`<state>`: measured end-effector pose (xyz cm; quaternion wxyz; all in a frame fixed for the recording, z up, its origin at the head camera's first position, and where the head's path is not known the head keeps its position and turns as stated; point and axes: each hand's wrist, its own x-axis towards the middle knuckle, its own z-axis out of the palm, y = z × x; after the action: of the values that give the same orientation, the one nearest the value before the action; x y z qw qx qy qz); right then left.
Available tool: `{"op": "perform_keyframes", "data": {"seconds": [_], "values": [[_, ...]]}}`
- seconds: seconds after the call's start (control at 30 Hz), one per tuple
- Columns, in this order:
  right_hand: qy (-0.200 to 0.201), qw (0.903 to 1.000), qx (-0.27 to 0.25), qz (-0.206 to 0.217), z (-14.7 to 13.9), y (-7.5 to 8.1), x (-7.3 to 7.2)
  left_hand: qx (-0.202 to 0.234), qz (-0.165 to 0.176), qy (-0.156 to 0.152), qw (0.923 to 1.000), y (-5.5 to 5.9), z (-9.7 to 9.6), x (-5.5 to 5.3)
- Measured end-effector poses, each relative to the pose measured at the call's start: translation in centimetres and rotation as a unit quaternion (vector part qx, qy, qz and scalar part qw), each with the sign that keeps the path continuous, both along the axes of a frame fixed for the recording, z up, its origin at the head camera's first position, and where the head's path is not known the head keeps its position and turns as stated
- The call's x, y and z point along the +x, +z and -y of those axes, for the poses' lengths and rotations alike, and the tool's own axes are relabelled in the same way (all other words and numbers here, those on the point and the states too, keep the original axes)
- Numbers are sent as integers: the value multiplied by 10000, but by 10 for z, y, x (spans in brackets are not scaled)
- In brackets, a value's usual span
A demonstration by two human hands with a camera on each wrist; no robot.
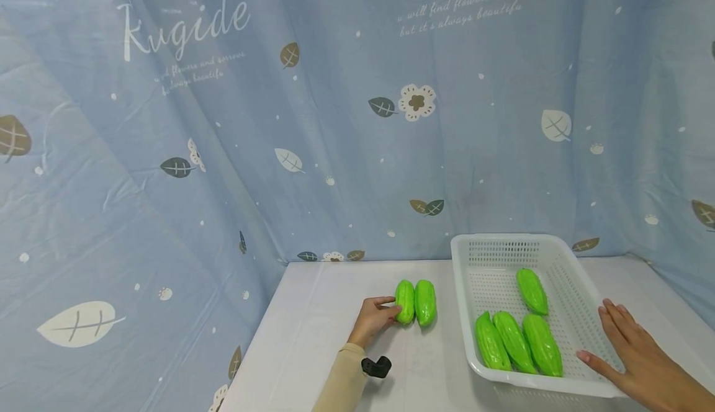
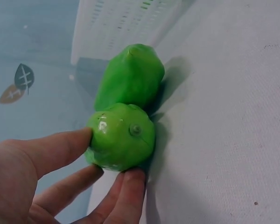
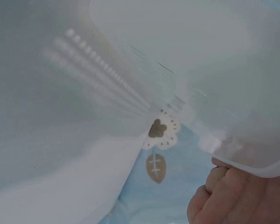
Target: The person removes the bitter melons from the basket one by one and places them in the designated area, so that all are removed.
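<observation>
My left hand [image 1: 375, 320] holds a glossy green gourd [image 1: 404, 302] between thumb and fingers, on the white table. In the left wrist view, the held gourd [image 2: 119, 140] shows its small stem end toward the camera. A second green gourd [image 1: 426, 303] lies beside it on its right. Several more gourds [image 1: 542, 345] lie inside a white plastic basket [image 1: 462, 313] on the right. At the basket's right rim, my right hand [image 1: 642, 356] has straight fingers and a spread thumb. Its fingers [image 3: 224, 191] appear beside the basket rim in the right wrist view.
The white table [image 1: 313, 313] meets a blue printed curtain [image 1: 335, 120] behind and on the left. The basket stands near the back edge, with slotted walls. A black wrist mount [image 1: 377, 367] sits on the left sleeve.
</observation>
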<state>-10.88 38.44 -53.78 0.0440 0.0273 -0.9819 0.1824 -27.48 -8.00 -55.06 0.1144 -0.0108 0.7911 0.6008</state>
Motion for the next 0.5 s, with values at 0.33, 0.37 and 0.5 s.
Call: {"op": "perform_keyframes", "data": {"seconds": [0.33,0.37,0.5], "values": [[15,10000,-29,35,0,-1,0,-82,-151,84,9998,4,6,0],[9,10000,-26,37,0,-1,0,-22,-152,133,9998,4,8,-1],[-10,10000,-13,62,1,2,0,188,-274,263,9991,9,14,-5]]}}
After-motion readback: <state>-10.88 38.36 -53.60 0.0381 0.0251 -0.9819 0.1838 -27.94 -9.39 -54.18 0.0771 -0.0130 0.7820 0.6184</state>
